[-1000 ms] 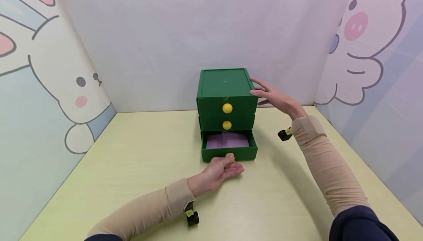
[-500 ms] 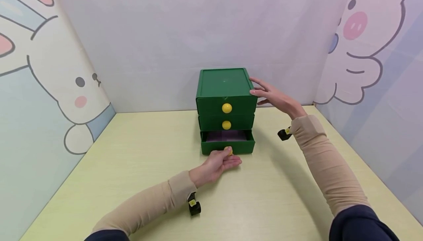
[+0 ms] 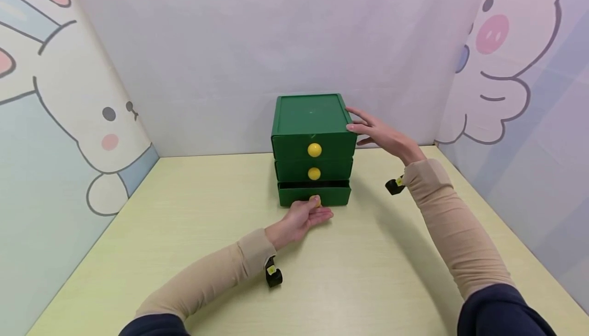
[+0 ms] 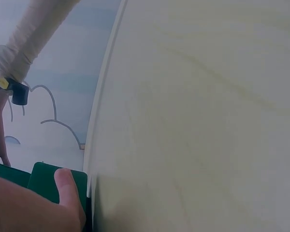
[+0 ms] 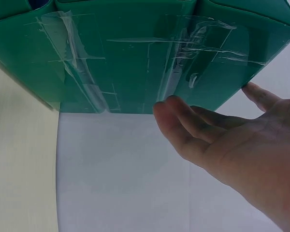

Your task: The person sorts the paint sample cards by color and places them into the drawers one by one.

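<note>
A green three-drawer cabinet (image 3: 314, 136) stands toward the back of the pale yellow worktop (image 3: 184, 233), close to the rear wall. The left hand (image 3: 303, 217) lies palm up in front of the bottom drawer (image 3: 314, 194), its fingers curled round that drawer's yellow knob (image 3: 315, 200), which is mostly hidden behind the fingertips. A second ago this drawer stood well out, showing purple contents inside; half a second ago it was about halfway in, with only a strip of purple visible; now it is nearly flush with the drawers above, leaving just a thin dark gap along its top edge and no purple in sight. The left hand and forearm have moved forward toward the cabinet with it. The right hand (image 3: 382, 134) remains against the cabinet's upper right side, fingers straight and spread, fingertips touching the top corner; the right wrist view shows those fingers (image 5: 183, 125) resting against the taped green wall (image 5: 150, 53). The middle knob (image 3: 314, 173) and top knob (image 3: 315, 149) sit on closed drawers, unchanged. The cabinet itself has not shifted on the worktop.
</note>
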The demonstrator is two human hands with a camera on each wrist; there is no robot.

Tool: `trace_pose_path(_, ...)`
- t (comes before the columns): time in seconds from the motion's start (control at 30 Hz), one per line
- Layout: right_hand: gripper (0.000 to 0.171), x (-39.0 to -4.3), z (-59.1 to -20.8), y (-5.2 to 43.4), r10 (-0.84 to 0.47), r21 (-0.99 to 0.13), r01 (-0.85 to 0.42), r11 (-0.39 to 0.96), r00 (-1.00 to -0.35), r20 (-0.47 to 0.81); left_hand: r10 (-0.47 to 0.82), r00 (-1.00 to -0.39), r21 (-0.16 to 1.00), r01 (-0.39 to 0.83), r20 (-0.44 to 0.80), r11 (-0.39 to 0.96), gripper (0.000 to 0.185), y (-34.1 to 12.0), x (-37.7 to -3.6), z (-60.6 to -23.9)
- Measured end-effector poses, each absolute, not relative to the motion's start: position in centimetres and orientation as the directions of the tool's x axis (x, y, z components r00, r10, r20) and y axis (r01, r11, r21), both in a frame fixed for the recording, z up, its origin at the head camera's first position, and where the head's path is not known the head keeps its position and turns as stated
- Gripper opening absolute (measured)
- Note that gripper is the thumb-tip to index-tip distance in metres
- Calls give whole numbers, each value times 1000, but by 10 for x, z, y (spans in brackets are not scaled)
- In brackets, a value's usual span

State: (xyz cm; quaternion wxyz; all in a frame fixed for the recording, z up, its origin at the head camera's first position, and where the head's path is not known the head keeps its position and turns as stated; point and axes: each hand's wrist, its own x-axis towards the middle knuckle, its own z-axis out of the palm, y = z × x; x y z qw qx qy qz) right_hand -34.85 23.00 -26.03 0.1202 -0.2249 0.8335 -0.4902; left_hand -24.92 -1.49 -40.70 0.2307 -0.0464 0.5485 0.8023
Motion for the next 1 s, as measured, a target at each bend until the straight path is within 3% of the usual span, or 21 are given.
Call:
trace_pose_path(0.6,71,-345,-260,228,-485,-871,-253,421,-874,19,289,-892,839,-433,-347,-329,28,-12,-266,-406)
trace_pose_path(0.83,69,-344,-260,228,-481,-871,-256,420,-876,25,304,-891,856,-425,-337,-295,30,-14,-270,-406)
trace_pose_path(1.0,69,-340,-259,228,-470,-847,-289,446,-881,53,353,-866,884,-433,-353,-178,44,-26,-262,-400)
